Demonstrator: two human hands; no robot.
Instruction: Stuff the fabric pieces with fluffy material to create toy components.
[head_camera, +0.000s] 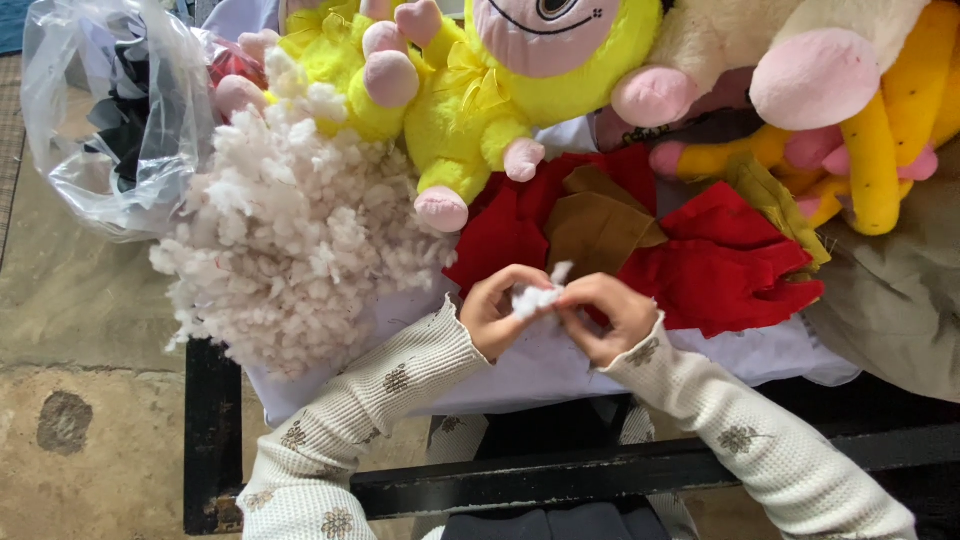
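The desk (215, 430), a dark frame under a pale sheet (530, 365), carries everything here. Taking the big heap of white stuffing (290, 240) as the landmark: the yellow plush toys (470, 90) sit just behind it and to its right, a clear plastic bag (110, 110) of dark scraps lies to its left, and red and brown felt pieces (650, 240) spread to its right. A small tuft of stuffing (535, 297) is held to the right of the heap, low and near the felt, above the sheet.

The risk, as I judge it, is that the tuft tears unevenly or wisps drift off onto the felt, since the fibres are loose and the pinch is light.

The left hand (495, 310) and the right hand (615, 315) meet at the tuft, both closed on it with fingertips pinching from either side, wrists bent inward, forearms in cream patterned sleeves angling up from below.
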